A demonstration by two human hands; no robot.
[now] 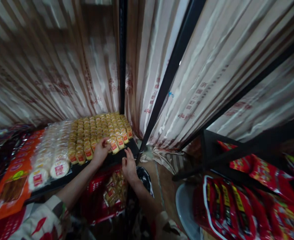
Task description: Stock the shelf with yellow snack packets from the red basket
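Observation:
Small yellow snack packets (100,128) with red labels stand in tight rows on a dark shelf (73,175). My left hand (102,151) is at the front row, its fingers pinched at the edge of a yellow packet (113,145); its fingertips are partly hidden. To the right, my right hand (129,165) hovers just off the shelf's front edge, fingers loosely stretched with nothing visible in them. Beneath both hands is a red basket (93,196) holding more of the yellow packets (113,191).
Round white wrapped cakes (59,168) and an orange snack bag (14,186) fill the shelf's left part. Black frame posts (162,90) stand before pleated curtains (142,66). At the right, red bags (237,206) fill a basket next to a pale basin (184,203).

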